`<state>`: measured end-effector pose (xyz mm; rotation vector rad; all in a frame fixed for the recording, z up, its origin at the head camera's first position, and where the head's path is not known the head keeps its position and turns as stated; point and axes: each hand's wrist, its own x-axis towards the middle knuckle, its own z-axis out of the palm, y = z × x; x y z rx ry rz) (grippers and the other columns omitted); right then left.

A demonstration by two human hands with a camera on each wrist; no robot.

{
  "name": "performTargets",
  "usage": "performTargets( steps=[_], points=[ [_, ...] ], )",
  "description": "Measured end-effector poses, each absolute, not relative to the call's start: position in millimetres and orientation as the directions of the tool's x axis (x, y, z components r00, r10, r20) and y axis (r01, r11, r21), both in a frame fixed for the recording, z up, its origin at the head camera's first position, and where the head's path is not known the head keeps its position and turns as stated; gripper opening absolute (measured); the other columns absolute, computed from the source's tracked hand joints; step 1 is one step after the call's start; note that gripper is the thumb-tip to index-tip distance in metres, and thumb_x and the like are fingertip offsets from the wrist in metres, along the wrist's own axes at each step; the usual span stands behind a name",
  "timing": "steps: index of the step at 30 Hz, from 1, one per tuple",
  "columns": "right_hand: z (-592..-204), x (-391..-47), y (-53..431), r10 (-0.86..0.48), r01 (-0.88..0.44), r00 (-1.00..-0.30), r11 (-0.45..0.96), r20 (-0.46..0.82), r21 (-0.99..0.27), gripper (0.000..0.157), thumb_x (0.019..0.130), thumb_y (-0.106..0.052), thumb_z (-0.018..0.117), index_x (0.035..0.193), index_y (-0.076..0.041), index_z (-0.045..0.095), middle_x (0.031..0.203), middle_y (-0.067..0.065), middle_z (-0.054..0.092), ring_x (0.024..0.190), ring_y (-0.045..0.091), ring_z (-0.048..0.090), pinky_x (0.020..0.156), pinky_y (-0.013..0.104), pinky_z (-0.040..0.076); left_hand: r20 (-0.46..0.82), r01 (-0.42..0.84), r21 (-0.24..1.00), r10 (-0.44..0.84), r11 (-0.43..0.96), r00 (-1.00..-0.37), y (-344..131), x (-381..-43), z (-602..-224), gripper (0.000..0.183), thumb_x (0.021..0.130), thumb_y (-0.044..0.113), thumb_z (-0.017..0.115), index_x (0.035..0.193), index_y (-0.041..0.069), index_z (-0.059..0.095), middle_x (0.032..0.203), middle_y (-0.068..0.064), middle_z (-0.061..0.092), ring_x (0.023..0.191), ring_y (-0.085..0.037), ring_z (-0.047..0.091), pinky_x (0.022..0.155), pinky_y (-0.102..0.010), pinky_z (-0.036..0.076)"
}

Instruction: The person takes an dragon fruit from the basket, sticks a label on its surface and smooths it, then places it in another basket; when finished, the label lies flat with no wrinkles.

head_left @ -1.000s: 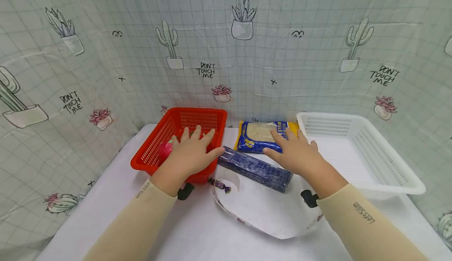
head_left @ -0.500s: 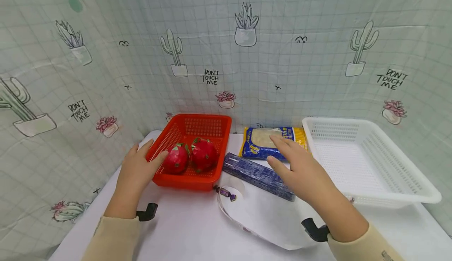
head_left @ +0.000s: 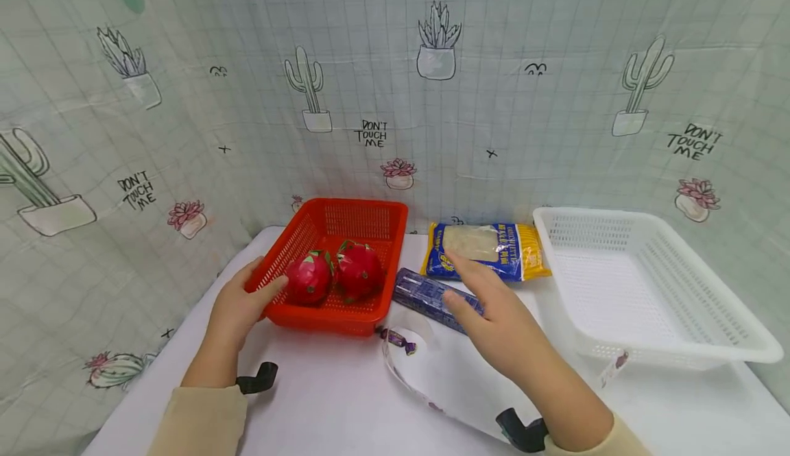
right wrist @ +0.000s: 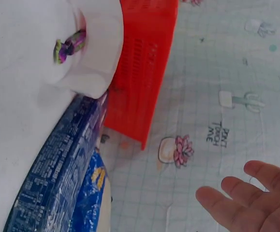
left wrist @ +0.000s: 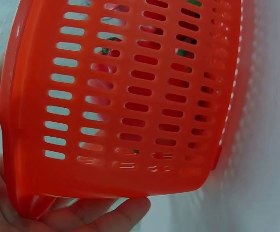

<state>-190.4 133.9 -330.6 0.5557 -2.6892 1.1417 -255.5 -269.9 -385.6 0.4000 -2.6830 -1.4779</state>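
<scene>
My left hand [head_left: 234, 308] grips the left side of the red plastic basket [head_left: 321, 319]. In the left wrist view the fingers [left wrist: 125, 212] reach under the basket's flared rim, with the thumb on the rim's other side. Two pink-red dragon fruits [head_left: 310, 279] lie side by side inside it. My right hand [head_left: 500, 326] is held in the air with fingers extended, overlapping a long dark blue wrapped box [head_left: 426, 296] in the head view. Nothing is in that hand; the right wrist view shows its spread fingers [right wrist: 241, 193] apart from everything.
Behind the box lies a blue-and-yellow food packet [head_left: 524, 250] with a clear window. A white plastic basket [head_left: 617, 305] stands at the right. A purple-wrapped candy [head_left: 398, 339] lies by a curved white sheet [head_left: 457, 374]. Cactus-print curtains [head_left: 481, 113] enclose the table's back and sides.
My left hand moved from above the red basket out to its left side and took hold there. The right hand came lower and to the left. The head view shifted slightly.
</scene>
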Motion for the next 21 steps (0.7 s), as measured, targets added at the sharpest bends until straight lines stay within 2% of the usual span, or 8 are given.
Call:
performTargets(
  steps=[6, 11, 17, 21],
  points=[
    [-334, -191, 120, -0.3, -0.421, -0.907, 0.622, 0.296, -0.66, 0.063, 0.109, -0.053, 0.052, 0.167, -0.043, 0.03, 0.172, 0.005, 0.038, 0.151, 0.041, 0.048, 0.113, 0.07, 0.047, -0.096, -0.195, 0.898, -0.257, 0.394, -0.962, -276, -257, -391, 0.094, 0.097, 0.049, 0.075, 0.171, 0.022, 0.024, 0.167, -0.024, 0.037, 0.143, -0.043, 0.046, 0.096, -0.044, 0.064],
    [-335, -196, 118, -0.315, -0.393, -0.918, 0.663, 0.239, -0.637, 0.067, 0.105, -0.052, 0.061, 0.165, -0.044, 0.033, 0.171, 0.0, 0.04, 0.155, 0.035, 0.043, 0.119, 0.069, 0.042, -0.134, -0.221, 0.901, -0.245, 0.373, -0.96, -275, -260, -397, 0.096, 0.098, 0.047, 0.075, 0.172, 0.023, 0.02, 0.171, -0.027, 0.03, 0.144, -0.045, 0.044, 0.097, -0.045, 0.064],
    [-324, -211, 116, -0.382, -0.431, -0.902, 0.77, 0.201, -0.47, 0.065, 0.101, -0.047, 0.068, 0.162, -0.037, 0.045, 0.167, 0.005, 0.046, 0.153, 0.036, 0.047, 0.118, 0.066, 0.044, -0.159, -0.239, 0.89, -0.226, 0.389, -0.961, -278, -258, -395, 0.097, 0.098, 0.047, 0.074, 0.172, 0.024, 0.016, 0.174, -0.027, 0.023, 0.148, -0.046, 0.04, 0.099, -0.046, 0.063],
    [-305, -225, 113, -0.428, -0.451, -0.892, 0.811, 0.149, -0.371, 0.064, 0.1, -0.047, 0.069, 0.16, -0.037, 0.049, 0.165, 0.005, 0.048, 0.151, 0.035, 0.049, 0.118, 0.063, 0.046, -0.158, -0.232, 0.888, -0.211, 0.396, -0.965, -279, -260, -394, 0.096, 0.099, 0.046, 0.074, 0.172, 0.024, 0.015, 0.174, -0.027, 0.024, 0.148, -0.045, 0.041, 0.099, -0.045, 0.063]
  ],
)
